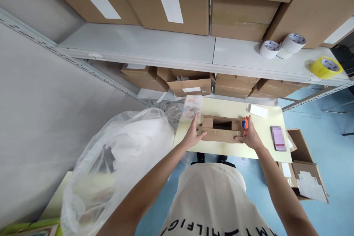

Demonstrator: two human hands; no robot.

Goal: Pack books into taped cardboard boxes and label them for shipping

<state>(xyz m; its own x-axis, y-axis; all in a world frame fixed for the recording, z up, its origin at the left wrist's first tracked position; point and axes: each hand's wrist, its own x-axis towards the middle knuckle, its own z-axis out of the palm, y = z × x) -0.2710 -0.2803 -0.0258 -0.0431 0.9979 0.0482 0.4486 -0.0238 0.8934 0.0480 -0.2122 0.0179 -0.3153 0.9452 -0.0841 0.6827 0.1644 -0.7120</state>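
A small cardboard box [222, 135] rests on the pale yellow table [215, 107] in front of me, its long sides up and a dark gap between the folded-in end flaps. My left hand [192, 134] grips the box's left end, thumb on the near side and fingers on the end. At the right end, my right hand [251, 135] holds it the same way, thumb on the near side. An orange and blue item [245, 124] shows between the box and my right hand; I cannot make out its kind.
A phone [278, 138] and a white card [258, 111] lie on the table's right. Clear plastic bags [116, 147] bulge at left. An open carton [300, 155] stands on the floor at right. Tape rolls [326, 68] and boxes [177, 7] fill the shelf ahead.
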